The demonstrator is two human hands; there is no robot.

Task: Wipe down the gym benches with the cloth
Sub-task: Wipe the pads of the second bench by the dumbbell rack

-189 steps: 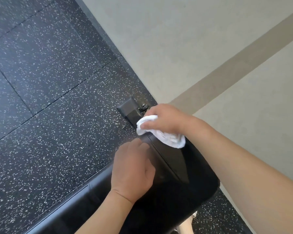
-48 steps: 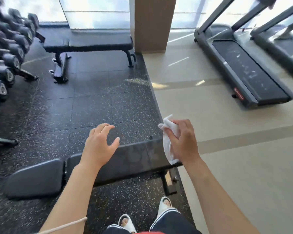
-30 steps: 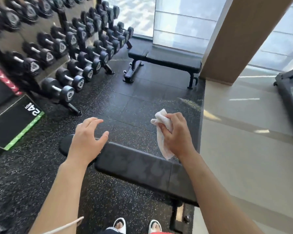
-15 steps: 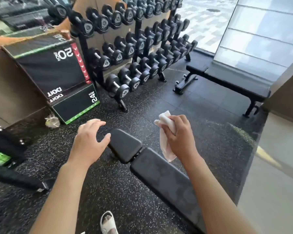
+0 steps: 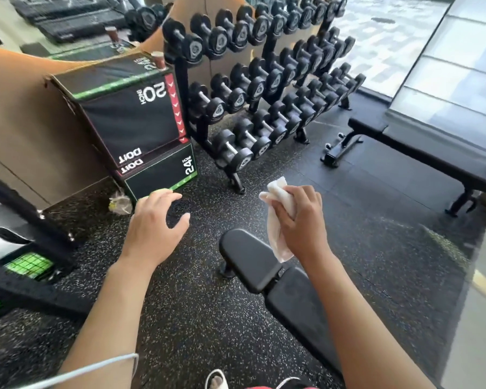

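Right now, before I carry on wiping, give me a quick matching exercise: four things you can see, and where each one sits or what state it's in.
Things:
1. white cloth
2. left hand
3. far bench
4. dumbbell rack

Places or states:
A. by the window, nobody touching it
B. gripped in the right hand
C. beside the stacked plyo boxes
D. open, holding nothing, above the floor

Pairs: 1-B, 2-D, 3-A, 4-C

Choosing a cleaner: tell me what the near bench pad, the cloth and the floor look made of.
Bench pad: likely vinyl, smooth black, dull sheen.
Cloth: soft white fabric, hanging limp from the right hand.
Floor: probably rubber, black with pale flecks.
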